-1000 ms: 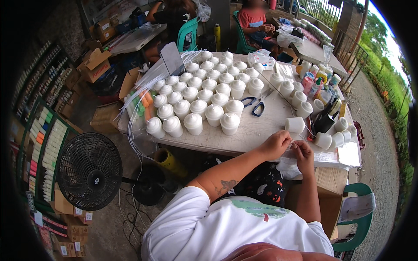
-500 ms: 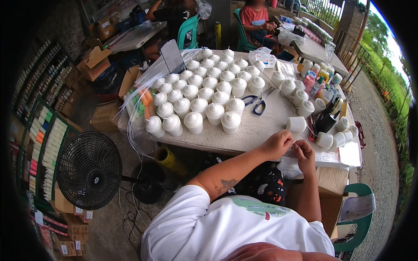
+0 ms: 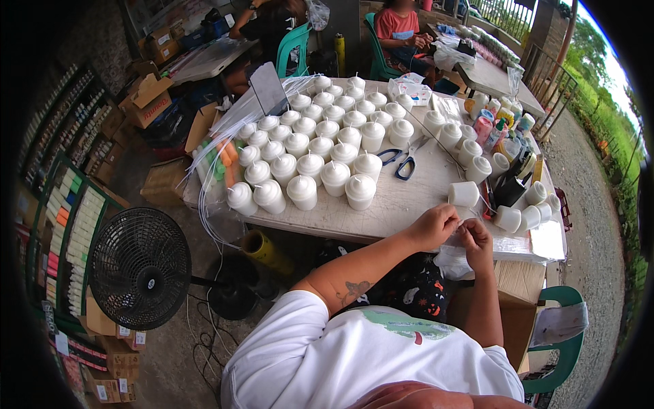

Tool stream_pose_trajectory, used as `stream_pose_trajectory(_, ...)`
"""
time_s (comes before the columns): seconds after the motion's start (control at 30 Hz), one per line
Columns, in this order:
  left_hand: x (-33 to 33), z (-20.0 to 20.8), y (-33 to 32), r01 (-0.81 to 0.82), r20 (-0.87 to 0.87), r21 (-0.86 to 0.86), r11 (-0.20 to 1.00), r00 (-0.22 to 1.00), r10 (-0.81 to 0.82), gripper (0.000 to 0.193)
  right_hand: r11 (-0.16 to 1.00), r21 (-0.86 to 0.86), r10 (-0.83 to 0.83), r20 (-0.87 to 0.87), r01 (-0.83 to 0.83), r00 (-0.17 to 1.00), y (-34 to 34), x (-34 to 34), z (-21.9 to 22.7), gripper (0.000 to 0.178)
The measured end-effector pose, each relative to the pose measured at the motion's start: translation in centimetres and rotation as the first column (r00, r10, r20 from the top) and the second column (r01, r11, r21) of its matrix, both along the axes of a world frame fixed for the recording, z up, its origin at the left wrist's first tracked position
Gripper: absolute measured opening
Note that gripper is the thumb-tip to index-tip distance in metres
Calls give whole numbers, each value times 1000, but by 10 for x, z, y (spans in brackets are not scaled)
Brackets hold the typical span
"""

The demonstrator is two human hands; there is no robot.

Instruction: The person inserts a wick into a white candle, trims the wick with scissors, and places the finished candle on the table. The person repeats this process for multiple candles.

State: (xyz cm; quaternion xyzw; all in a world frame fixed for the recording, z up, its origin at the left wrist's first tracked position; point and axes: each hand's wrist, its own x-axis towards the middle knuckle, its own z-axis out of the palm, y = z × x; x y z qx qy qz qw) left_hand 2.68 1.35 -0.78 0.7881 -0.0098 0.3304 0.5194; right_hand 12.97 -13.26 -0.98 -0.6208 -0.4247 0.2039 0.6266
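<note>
At the table's front edge my left hand (image 3: 436, 226) and my right hand (image 3: 475, 237) are close together, fingers pinched. A tiny pale bit shows between the fingertips, too small to name. Just beyond them a white candle (image 3: 464, 194) lies on its side. Many white candles with wicks (image 3: 335, 178) stand upright in rows to the left. Blue-handled scissors (image 3: 406, 168) lie spread on the tabletop between those rows and a shorter line of candles (image 3: 479, 169) on the right.
White wick strands (image 3: 204, 170) hang over the table's left end, near a propped phone-like panel (image 3: 268, 90). Bottles (image 3: 484, 127) crowd the right side. A black fan (image 3: 141, 266) stands left on the floor. Two people sit at tables behind; a green chair (image 3: 560, 337) is right.
My fingers shift very slightly at the pinch. The candles and scissors stay where they were. A person in the back left moves a little.
</note>
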Motion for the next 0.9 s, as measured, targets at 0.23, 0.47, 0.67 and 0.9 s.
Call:
stream_pose_trajectory(0.23,2,-1,1,-33,3,12,999,999,33,12,998,3,-57,26,57,998,2,-1,-4,3)
stream_pose_trajectory(0.47,4,-4,2,-33,44,-5,999,998,33,12,997,5,-81,26,81,996,4,-1,-7,6)
stream_pose_trajectory(0.67,1,-1,1,-29,5,10,1000,1000,29,11,997,6,-79,2,79,997,3,-1,-7,8)
stream_pose_trajectory(0.9,2,1,-7,-108,88,82,991,991,100,13,986,88,-133,-95,141,987,4,-4,-6,9)
